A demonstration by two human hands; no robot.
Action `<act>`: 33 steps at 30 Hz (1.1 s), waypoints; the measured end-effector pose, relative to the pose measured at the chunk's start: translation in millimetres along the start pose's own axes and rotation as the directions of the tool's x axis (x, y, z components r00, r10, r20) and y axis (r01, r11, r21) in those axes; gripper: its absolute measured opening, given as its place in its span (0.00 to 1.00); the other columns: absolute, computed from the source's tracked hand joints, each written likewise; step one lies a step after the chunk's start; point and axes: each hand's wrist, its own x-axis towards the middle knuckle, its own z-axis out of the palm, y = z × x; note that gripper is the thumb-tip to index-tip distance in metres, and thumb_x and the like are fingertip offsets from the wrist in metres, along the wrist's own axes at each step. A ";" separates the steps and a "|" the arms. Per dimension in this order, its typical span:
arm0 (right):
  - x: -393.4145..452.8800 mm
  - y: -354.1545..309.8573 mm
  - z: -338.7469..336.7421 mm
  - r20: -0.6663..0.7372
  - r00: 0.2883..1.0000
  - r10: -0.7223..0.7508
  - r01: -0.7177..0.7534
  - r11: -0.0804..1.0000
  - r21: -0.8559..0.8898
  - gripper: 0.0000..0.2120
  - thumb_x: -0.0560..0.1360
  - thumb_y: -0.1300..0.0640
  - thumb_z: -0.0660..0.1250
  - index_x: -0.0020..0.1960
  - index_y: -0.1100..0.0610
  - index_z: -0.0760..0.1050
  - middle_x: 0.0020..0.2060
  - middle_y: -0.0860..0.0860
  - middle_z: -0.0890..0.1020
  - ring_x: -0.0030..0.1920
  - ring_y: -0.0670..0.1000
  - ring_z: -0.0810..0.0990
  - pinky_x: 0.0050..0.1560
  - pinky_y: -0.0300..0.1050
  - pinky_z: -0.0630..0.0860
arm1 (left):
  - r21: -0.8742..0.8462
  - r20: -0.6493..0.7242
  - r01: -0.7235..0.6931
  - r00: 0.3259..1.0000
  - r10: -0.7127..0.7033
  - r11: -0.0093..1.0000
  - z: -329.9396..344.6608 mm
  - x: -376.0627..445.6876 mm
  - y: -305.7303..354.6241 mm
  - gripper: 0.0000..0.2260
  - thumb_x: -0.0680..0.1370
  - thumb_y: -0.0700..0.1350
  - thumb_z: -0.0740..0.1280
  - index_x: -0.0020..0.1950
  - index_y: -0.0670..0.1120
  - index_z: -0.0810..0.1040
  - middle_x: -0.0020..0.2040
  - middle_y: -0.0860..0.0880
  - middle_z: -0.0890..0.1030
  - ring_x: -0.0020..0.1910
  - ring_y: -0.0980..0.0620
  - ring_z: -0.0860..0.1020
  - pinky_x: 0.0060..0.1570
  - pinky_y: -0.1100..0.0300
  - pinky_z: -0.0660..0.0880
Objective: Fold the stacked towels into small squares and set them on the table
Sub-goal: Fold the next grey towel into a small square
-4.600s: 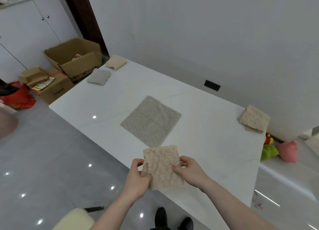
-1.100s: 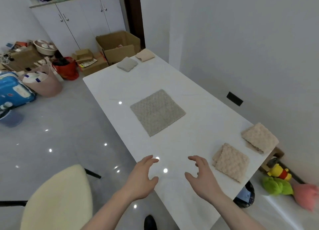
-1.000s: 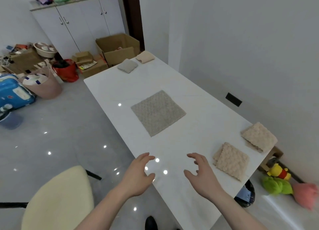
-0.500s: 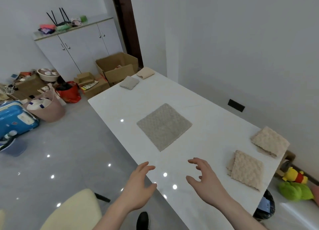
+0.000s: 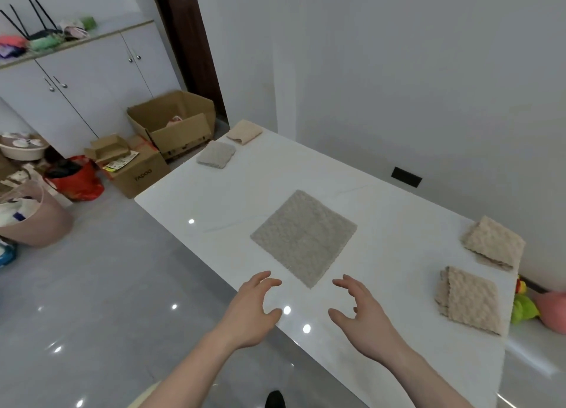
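Both my hands are up over the near edge of the white table [image 5: 382, 224] with nothing in them. My left hand [image 5: 251, 308] has the fingers spread and loosely curved, thumb out to the side, palm down. My right hand [image 5: 360, 309] is the same deal, fingers bent a little like a claw, not touching anything as far as I can see.

The unfolded gray towel [image 5: 304, 237] is lying flat in the middle of the table, at about 12 o'clock from my hands, turned so one corner points back at me. That corner sits just beyond my fingertips, roughly between the two hands.

Off at 3 o'clock there's a folded beige towel [image 5: 470, 300] near the table's right end, and a second folded beige one [image 5: 493, 243] just past it, close to the wall. Way up at 11 o'clock, at the far end of the table, there's a small folded gray towel [image 5: 216, 158] and another small folded beige towel [image 5: 245, 132] right behind it.

On the floor past the far end is an open cardboard box [image 5: 174, 123], a smaller box [image 5: 134, 172] with stuff on top, a red bag [image 5: 76, 179] and a pinkish bin [image 5: 33, 214] at 9 o'clock. White cabinets [image 5: 82, 86] run along the back wall. A green and pink plush toy [image 5: 536, 305] is down off the right end of the table.
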 end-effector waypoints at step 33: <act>182.1 -96.5 134.5 -0.288 0.917 0.276 -0.290 0.957 -0.008 0.24 0.77 0.52 0.70 0.72 0.42 0.70 0.77 0.40 0.63 0.75 0.44 0.66 0.64 0.35 0.62 | 0.164 0.376 -0.311 0.897 0.232 0.936 -151.7 241.5 -155.4 0.29 0.79 0.52 0.66 0.80 0.58 0.62 0.83 0.56 0.52 0.80 0.53 0.55 0.77 0.59 0.57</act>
